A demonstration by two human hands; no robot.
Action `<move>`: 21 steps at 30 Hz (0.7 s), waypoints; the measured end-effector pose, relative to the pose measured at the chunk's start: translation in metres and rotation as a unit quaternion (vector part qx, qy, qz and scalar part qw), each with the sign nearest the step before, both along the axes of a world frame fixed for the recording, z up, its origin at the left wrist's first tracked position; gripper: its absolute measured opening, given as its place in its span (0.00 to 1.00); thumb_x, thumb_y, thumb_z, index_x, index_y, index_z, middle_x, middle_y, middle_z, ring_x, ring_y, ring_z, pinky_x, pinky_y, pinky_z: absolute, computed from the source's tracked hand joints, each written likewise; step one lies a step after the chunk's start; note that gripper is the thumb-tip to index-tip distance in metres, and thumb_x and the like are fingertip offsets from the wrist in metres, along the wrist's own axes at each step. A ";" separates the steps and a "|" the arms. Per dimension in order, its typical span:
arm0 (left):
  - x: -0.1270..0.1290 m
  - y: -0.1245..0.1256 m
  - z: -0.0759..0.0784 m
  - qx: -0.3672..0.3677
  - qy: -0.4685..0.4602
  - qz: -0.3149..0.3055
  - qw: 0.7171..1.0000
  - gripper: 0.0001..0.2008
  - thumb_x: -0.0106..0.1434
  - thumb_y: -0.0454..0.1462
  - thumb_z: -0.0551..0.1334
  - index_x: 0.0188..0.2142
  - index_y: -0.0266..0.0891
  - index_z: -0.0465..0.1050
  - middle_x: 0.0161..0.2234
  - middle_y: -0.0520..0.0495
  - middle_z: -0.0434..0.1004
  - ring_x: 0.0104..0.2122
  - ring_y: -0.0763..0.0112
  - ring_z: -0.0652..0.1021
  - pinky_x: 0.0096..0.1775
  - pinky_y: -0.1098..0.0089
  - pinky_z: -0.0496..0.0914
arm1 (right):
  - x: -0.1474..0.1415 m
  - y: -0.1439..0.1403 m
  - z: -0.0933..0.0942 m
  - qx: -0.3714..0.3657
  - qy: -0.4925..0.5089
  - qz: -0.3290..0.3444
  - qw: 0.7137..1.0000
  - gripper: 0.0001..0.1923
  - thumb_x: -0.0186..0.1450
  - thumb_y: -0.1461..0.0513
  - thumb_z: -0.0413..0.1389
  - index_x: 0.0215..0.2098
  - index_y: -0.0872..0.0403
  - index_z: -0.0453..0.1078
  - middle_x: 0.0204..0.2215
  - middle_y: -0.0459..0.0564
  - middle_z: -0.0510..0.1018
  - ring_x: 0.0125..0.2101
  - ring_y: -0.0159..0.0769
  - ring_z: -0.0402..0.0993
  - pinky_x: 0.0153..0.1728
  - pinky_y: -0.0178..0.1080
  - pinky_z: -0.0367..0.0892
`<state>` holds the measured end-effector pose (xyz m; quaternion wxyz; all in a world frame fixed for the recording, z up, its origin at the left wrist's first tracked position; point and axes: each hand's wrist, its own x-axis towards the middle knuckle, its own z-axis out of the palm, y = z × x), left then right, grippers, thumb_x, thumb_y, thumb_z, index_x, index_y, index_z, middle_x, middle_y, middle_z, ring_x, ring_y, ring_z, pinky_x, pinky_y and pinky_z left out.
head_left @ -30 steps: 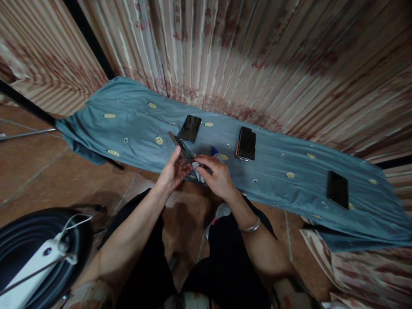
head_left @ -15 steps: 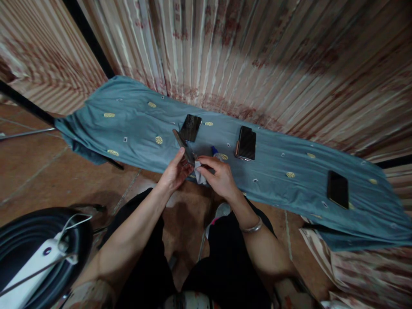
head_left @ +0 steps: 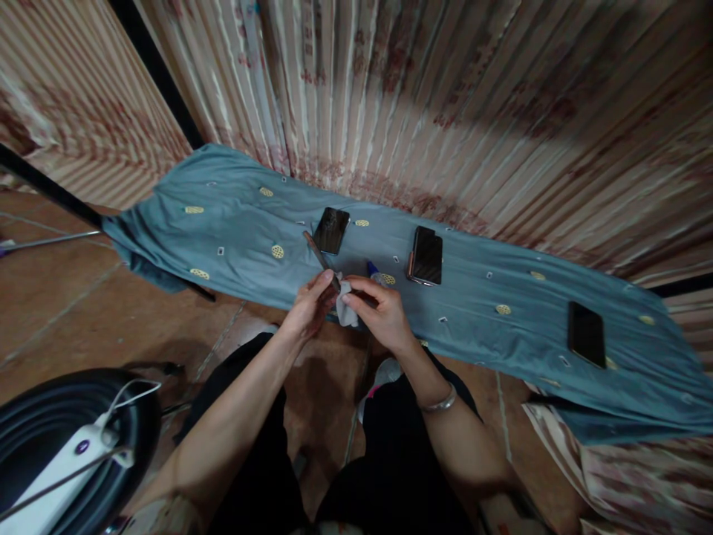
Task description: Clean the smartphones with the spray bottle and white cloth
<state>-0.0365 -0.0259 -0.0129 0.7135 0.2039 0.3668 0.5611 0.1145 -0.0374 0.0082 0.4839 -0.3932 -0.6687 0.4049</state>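
Observation:
My left hand (head_left: 310,305) is closed around a dark, thin phone (head_left: 320,254), which is turned almost edge-on to me. A light grey cloth (head_left: 346,310) is pinched in my right hand (head_left: 383,308), pressed against the near end of that phone. Just beyond the held phone, another phone (head_left: 332,229) with a dark, marked screen lies on the blue-green cloth cover (head_left: 250,256). Close to my right fingers lies a small clear bottle with a blue cap (head_left: 372,267), partly hidden by the hand.
Stacked phones (head_left: 425,256) lie right of centre on the cover, and a single dark phone (head_left: 587,334) is farther right. Pleated curtain (head_left: 356,96) hangs behind. At lower left are a coiled black hose (head_left: 33,401) and a white power strip (head_left: 70,464) on the tiled floor.
The held phone has turned more edge-on, and the cloth has shifted along with it at its near end. The view has tilted slightly, so the surroundings sit lower.

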 end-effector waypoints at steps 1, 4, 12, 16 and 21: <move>0.001 0.000 0.001 0.010 0.008 0.015 1.000 0.18 0.47 0.46 0.76 0.31 0.37 0.76 0.28 0.52 0.79 0.30 0.74 0.78 0.34 0.74 0.70 | 0.000 0.000 0.000 -0.006 0.005 -0.004 1.000 0.11 0.63 0.55 0.62 0.42 0.46 0.79 0.46 0.47 0.83 0.47 0.38 0.79 0.49 0.41 0.74; 0.002 0.000 0.008 0.036 0.029 0.045 0.998 0.19 0.44 0.45 0.77 0.30 0.37 0.75 0.27 0.52 0.78 0.28 0.75 0.76 0.34 0.74 0.70 | -0.003 0.000 0.001 -0.035 0.028 -0.009 0.999 0.11 0.61 0.54 0.64 0.41 0.46 0.80 0.44 0.46 0.84 0.43 0.37 0.81 0.46 0.40 0.75; 0.003 -0.001 0.011 0.028 0.081 0.085 0.993 0.28 0.37 0.41 0.79 0.39 0.38 0.76 0.28 0.55 0.78 0.28 0.76 0.76 0.35 0.74 0.70 | -0.006 0.005 -0.009 -0.191 0.128 0.000 0.973 0.14 0.53 0.53 0.69 0.37 0.47 0.81 0.33 0.43 0.84 0.33 0.35 0.80 0.39 0.38 0.75; 0.009 -0.003 0.006 0.052 0.105 0.074 0.990 0.30 0.36 0.43 0.79 0.39 0.38 0.76 0.28 0.53 0.79 0.28 0.76 0.76 0.33 0.74 0.69 | -0.005 0.003 -0.009 -0.220 0.155 -0.015 0.963 0.14 0.52 0.53 0.69 0.36 0.46 0.81 0.35 0.42 0.85 0.37 0.36 0.80 0.44 0.39 0.74; 0.021 -0.010 0.005 0.068 0.116 0.035 0.990 0.30 0.38 0.46 0.78 0.40 0.37 0.77 0.33 0.50 0.80 0.33 0.73 0.78 0.39 0.72 0.71 | -0.001 0.003 -0.013 -0.227 0.189 -0.063 0.953 0.17 0.51 0.51 0.69 0.37 0.46 0.82 0.36 0.43 0.85 0.39 0.38 0.81 0.47 0.42 0.74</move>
